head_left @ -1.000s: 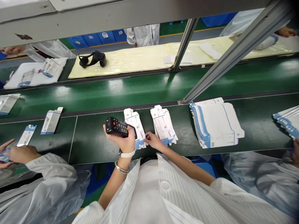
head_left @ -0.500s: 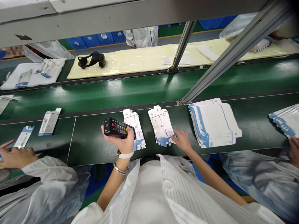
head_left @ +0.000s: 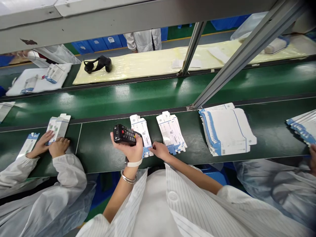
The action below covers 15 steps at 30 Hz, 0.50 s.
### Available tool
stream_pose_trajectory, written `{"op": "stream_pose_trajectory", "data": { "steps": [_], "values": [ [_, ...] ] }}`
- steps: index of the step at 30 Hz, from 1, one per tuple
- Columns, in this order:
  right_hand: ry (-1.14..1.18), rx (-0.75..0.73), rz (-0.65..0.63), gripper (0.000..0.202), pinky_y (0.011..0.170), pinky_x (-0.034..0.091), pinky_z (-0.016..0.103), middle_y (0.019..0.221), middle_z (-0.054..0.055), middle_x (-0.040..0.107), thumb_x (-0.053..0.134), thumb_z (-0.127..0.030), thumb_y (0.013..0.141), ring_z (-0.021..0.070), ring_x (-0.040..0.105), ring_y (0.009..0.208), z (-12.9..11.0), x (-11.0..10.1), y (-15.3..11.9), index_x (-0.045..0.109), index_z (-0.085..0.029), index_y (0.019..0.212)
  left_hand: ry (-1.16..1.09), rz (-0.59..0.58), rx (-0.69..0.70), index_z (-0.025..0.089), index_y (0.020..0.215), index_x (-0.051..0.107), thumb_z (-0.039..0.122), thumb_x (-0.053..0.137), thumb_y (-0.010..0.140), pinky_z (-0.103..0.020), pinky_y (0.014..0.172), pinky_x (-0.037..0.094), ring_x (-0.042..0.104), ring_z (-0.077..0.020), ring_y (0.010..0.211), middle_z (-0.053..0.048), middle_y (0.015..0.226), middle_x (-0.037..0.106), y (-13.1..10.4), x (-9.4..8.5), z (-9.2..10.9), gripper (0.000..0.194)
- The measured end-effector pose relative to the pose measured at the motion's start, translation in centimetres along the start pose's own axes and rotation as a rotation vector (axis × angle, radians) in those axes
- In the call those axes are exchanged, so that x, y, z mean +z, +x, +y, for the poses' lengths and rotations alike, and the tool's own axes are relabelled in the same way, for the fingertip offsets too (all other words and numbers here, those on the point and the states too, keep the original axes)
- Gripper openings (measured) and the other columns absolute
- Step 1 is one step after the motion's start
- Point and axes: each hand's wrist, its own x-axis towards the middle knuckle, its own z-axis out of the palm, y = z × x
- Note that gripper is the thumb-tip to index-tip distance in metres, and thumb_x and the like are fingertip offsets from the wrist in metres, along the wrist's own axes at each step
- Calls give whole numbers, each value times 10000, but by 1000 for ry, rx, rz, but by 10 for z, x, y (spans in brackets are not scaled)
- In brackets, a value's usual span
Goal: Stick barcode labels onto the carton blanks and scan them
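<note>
My left hand (head_left: pixel 132 148) is wrapped around a black handheld barcode scanner (head_left: pixel 124 135) with a keypad, held above the bench. Partly behind it lies a small stack of flat white and blue cartons (head_left: pixel 141 128). The fingers of my right hand (head_left: pixel 160 150) are closed at the lower right corner of this stack, seemingly pinching the edge of a carton. A second small stack of flat cartons (head_left: pixel 171 131) lies just to the right, beyond my right wrist.
A large fanned pile of flat cartons (head_left: pixel 227 131) lies farther right beside a metal post (head_left: pixel 222 65). Left, a co-worker's hands (head_left: pixel 51 144) press on cartons (head_left: pixel 59 126). A green conveyor (head_left: pixel 111 100) runs behind the bench; a black headset (head_left: pixel 98 64) rests across it.
My right hand has moved left from the second stack to the first stack's corner. My left hand with the scanner has barely shifted. The left co-worker's hands have moved onto the cartons.
</note>
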Motion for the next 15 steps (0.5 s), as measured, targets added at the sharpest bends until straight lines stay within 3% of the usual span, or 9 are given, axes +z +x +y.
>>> {"op": "stream_pose_trajectory", "data": {
  "steps": [4, 9, 15],
  "values": [
    [38, 1, -1, 209, 522, 310, 223, 654, -5, 591, 565, -399, 784, 146, 551, 624, -1, -4, -1, 577, -203, 711, 12, 14, -5, 135, 1291, 78, 153, 573, 671, -398, 873, 493, 600, -199, 929, -242, 1303, 256, 0, -1, 2, 793],
    [112, 5, 12, 201, 547, 369, 215, 652, -15, 599, 513, -354, 820, 129, 560, 619, 6, -22, -7, 580, -196, 715, -9, 13, 84, 203, 1288, 96, 133, 567, 664, -372, 847, 510, 598, -163, 904, -196, 1307, 260, 4, -3, 0, 785],
    [94, 126, 93, 218, 607, 424, 242, 727, 22, 636, 459, -352, 830, 161, 596, 689, 70, -75, -32, 591, -188, 773, -18, 16, 85, 220, 1283, 111, 134, 571, 652, -353, 836, 513, 580, -162, 938, -185, 1356, 187, 7, -4, -2, 785]
  ]
}}
